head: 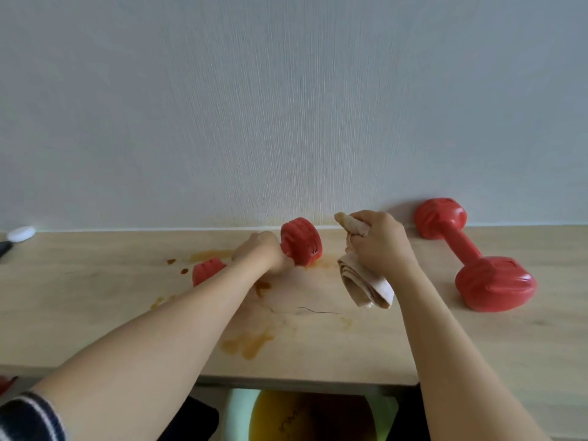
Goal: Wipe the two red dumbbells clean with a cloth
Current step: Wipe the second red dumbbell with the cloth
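My left hand (261, 251) grips the handle of a red dumbbell (301, 246) near the wall, its far head raised and its near head (206, 272) showing left of my forearm. My right hand (378, 240) holds a folded beige cloth (366, 281) just right of that dumbbell, apart from it; the cloth hangs down to the table. The second red dumbbell (477, 259) lies untouched on the wooden table (95, 297) at the right, one head against the wall.
Orange-brown stains (248, 343) spot the table around and in front of the held dumbbell. A white object (21, 233) lies at the far left by the wall. Below the table's front edge sits a pale green basin (235, 409) with orange contents.
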### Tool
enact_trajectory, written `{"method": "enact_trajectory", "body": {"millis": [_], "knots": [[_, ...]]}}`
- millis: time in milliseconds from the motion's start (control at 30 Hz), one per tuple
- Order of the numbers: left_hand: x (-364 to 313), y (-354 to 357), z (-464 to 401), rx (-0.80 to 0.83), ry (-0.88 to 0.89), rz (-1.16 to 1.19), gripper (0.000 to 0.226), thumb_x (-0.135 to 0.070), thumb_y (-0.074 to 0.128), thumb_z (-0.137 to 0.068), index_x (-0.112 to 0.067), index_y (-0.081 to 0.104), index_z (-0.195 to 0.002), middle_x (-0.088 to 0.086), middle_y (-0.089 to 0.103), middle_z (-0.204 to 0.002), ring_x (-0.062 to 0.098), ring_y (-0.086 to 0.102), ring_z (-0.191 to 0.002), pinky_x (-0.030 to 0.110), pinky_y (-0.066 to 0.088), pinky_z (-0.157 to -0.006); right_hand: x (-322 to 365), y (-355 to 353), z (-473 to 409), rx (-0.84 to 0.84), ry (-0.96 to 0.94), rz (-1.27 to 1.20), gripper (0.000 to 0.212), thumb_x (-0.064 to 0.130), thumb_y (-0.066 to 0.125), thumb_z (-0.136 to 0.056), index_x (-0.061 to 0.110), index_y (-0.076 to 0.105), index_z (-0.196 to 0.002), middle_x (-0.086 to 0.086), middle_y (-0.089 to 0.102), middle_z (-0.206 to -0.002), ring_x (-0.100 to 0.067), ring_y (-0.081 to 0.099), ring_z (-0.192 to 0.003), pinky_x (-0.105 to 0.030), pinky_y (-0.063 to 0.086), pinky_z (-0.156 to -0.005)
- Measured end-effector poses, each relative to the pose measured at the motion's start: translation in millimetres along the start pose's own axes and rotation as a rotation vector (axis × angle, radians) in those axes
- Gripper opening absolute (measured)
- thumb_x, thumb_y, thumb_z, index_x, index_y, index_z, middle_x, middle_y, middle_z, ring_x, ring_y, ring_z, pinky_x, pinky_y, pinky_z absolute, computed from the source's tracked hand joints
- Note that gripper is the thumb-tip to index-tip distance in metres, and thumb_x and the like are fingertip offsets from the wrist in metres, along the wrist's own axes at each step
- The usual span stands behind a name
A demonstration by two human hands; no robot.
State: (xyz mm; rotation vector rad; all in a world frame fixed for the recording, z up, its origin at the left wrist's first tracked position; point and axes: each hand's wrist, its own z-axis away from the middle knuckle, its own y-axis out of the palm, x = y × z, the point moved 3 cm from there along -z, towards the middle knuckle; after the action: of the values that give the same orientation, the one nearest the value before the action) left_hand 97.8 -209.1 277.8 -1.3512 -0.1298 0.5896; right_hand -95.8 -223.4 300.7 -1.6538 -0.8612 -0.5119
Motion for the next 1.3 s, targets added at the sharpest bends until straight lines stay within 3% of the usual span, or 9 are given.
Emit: {"method": "enact_trajectory", "body": {"millis": [100, 367, 433, 500, 633, 833, 933, 1033, 1300], "knots": [[1.9, 3.0, -6.0, 0.047, 0.011, 0.066, 0.034, -0.043, 0.064, -0.073, -0.014, 0.059, -0.090, 0.002, 0.059, -0.082, 0.023, 0.063, -0.086, 0.028, 0.046, -0.068, 1.0, 1.6, -1.1, 0.003, -0.020, -0.020, 0.028, 0.005, 0.047, -0.082, 0.020, 0.067, -0.096, -0.008, 0.066, -0.092, -0.023, 0.061, -0.086, -0.032, 0.049, -0.072], [-4.0, -0.1, -5.2, 0.043, 0.099, 0.262, 0.006, -0.016, 0.066, -0.075, -0.011, 0.064, -0.079, 0.006, 0.068, -0.082, 0.021, 0.065, -0.073, 0.030, 0.051, -0.071, 2.9, -1.8, 3.2, -0.026, -0.033, -0.060, 0.031, 0.004, 0.049, -0.082, 0.021, 0.069, -0.099, -0.005, 0.066, -0.092, -0.022, 0.061, -0.088, -0.035, 0.051, -0.075], [-5.1, -8.1, 0.0, 0.047, 0.131, 0.374, 0.007, -0.009, 0.067, -0.075, -0.008, 0.067, -0.082, 0.006, 0.070, -0.084, 0.020, 0.070, -0.076, 0.033, 0.053, -0.081, 5.5, -2.6, 2.9, -0.051, -0.042, -0.091, 0.030, 0.005, 0.050, -0.082, 0.022, 0.069, -0.100, -0.005, 0.065, -0.092, -0.021, 0.061, -0.087, -0.033, 0.050, -0.073], [-7.5, -18.9, 7.4, 0.049, 0.178, 0.467, 0.012, -0.005, 0.067, -0.076, -0.003, 0.068, -0.088, 0.005, 0.070, -0.083, 0.017, 0.070, -0.070, 0.032, 0.054, -0.076, 11.1, -4.4, 4.0, -0.091, -0.056, -0.146, 0.029, 0.008, 0.052, -0.085, 0.024, 0.068, -0.102, -0.003, 0.061, -0.098, -0.019, 0.059, -0.087, -0.030, 0.046, -0.074], [-8.8, -38.0, 25.5, -0.011, 0.238, 0.705, 0.005, -0.005, 0.057, -0.086, -0.005, 0.062, -0.087, 0.003, 0.066, -0.074, 0.013, 0.065, -0.062, 0.022, 0.048, -0.058, 24.2, -8.0, 9.7, -0.144, -0.115, -0.243, 0.028, 0.011, 0.054, -0.089, 0.024, 0.066, -0.110, 0.002, 0.054, -0.100, -0.012, 0.053, -0.082, -0.023, 0.037, -0.073], [4.7, -44.1, 45.8, -0.072, 0.202, 1.069, 0.009, -0.010, 0.057, -0.089, -0.008, 0.063, -0.082, 0.003, 0.065, -0.073, 0.011, 0.064, -0.062, 0.029, 0.054, -0.068, 39.2, -8.2, 18.4, -0.128, -0.153, -0.410, 0.019, 0.009, 0.056, -0.089, 0.020, 0.065, -0.103, 0.004, 0.051, -0.098, 0.000, 0.051, -0.082, 0.002, 0.033, -0.066], [12.1, -42.1, 49.1, -0.095, 0.214, 1.098, 0.010, -0.012, 0.059, -0.089, -0.010, 0.064, -0.080, 0.002, 0.066, -0.073, 0.009, 0.065, -0.062, 0.029, 0.053, -0.070, 45.9, -7.1, 20.5, -0.113, -0.154, -0.495, 0.012, 0.013, 0.057, -0.088, 0.021, 0.064, -0.094, -0.006, 0.057, -0.103, -0.010, 0.056, -0.087, -0.007, 0.040, -0.074], [18.0, -42.9, 47.8, -0.108, 0.214, 1.151, 0.010, -0.014, 0.060, -0.089, -0.011, 0.064, -0.080, 0.001, 0.066, -0.073, 0.011, 0.065, -0.066, 0.033, 0.053, -0.075, 51.7, -2.7, 20.9, -0.102, -0.140, -0.606, 0.013, 0.018, 0.056, -0.087, 0.029, 0.062, -0.088, -0.014, 0.058, -0.110, -0.020, 0.059, -0.096, -0.033, 0.049, -0.089], [31.6, -41.6, 22.8, -0.135, 0.183, 1.314, 0.013, -0.012, 0.059, -0.090, -0.008, 0.060, -0.077, 0.003, 0.062, -0.069, 0.013, 0.064, -0.061, 0.028, 0.052, -0.065, 66.5, 18.7, 4.9, -0.126, -0.220, -0.533, 0.026, 0.008, 0.056, -0.089, 0.026, 0.059, -0.108, 0.000, 0.055, -0.111, -0.005, 0.055, -0.096, -0.010, 0.041, -0.079]]}}
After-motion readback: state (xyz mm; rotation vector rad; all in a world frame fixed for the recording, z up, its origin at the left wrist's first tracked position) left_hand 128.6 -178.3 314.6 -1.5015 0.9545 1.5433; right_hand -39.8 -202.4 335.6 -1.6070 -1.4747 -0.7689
